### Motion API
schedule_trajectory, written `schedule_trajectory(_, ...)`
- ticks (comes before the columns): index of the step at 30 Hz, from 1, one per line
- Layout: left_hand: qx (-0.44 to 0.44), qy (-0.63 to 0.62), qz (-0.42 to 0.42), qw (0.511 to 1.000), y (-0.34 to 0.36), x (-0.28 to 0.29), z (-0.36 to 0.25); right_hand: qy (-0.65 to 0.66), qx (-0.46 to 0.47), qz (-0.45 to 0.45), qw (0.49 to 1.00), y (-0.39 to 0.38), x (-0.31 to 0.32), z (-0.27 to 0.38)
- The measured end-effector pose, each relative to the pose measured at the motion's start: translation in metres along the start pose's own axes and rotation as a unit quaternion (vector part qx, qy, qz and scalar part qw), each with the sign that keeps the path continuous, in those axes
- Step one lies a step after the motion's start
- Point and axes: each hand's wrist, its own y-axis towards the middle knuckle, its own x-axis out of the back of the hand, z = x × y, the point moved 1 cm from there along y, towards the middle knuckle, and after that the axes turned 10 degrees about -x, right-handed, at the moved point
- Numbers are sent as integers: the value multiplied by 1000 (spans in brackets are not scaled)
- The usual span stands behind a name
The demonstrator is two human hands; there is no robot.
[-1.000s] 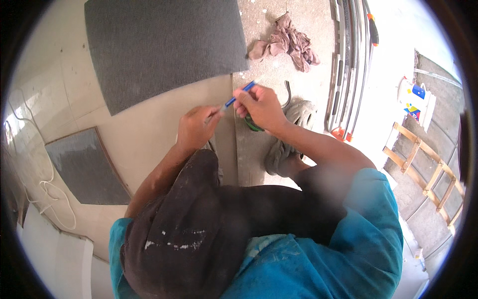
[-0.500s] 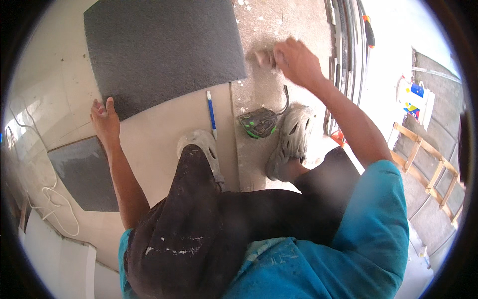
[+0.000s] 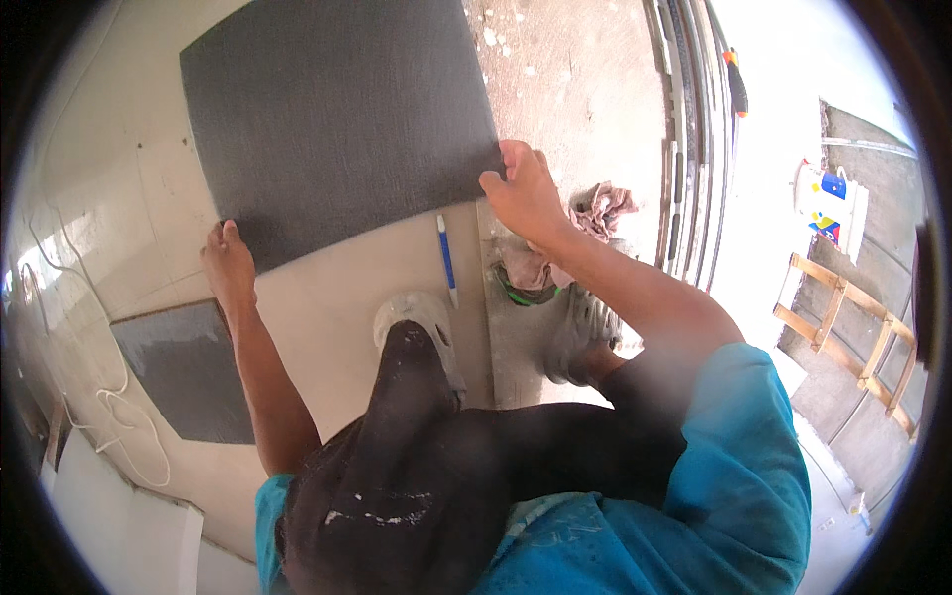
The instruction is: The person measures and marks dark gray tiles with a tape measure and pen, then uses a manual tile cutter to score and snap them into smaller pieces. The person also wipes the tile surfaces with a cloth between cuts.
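Observation:
A large dark grey tile (image 3: 337, 109) lies across the top middle. My left hand (image 3: 229, 260) grips its near left corner, and my right hand (image 3: 520, 194) grips the near right corner. Below the tile, a blue and white pen (image 3: 445, 260) lies by my left shoe (image 3: 392, 307). A crumpled pink rag (image 3: 607, 205) is bunched beside my right forearm, partly over a green and dark tool (image 3: 526, 294). A smaller grey tile (image 3: 178, 367) rests at the left.
A white cable (image 3: 134, 466) loops along the left. Long metal bars (image 3: 684, 139) and an orange-and-black handled tool (image 3: 735, 79) line the right. Farther right are a white bucket (image 3: 833, 203) and a wooden frame (image 3: 838, 307). My knees fill the lower middle.
The pen left my hands and now lies below the tile. The pink rag moved down to beside the green tool. My hands moved apart onto the tile's two near corners.

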Motion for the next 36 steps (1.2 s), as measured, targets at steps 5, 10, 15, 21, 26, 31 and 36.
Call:
schedule_trajectory(5, 73, -230, -11, 971, 13, 7, 14, 174, -96, 54, 979, 6, 5, 12)
schedule_trajectory(10, 112, -348, 34, 930, 39, 26, 16, 166, -95, 145, 971, 20, 18, 11)
schedule_trajectory(15, 105, -300, -35, 948, 40, 4, 7, 129, -122, 156, 972, 25, 34, 18)
schedule_trajectory(21, 72, -279, -75, 955, 10, 10, -13, 119, -147, 207, 960, -15, 96, 19)
schedule_trajectory(26, 2, -309, 1, 951, 5, 31, -75, 120, -156, 243, 950, -51, 174, 8)
schedule_trajectory(31, 20, -216, 9, 976, -21, 22, -221, 230, -110, 214, 943, -21, 203, -56)
schedule_trajectory(36, 30, -222, -15, 974, -9, -11, -233, 290, -30, 147, 945, 45, 186, -102)
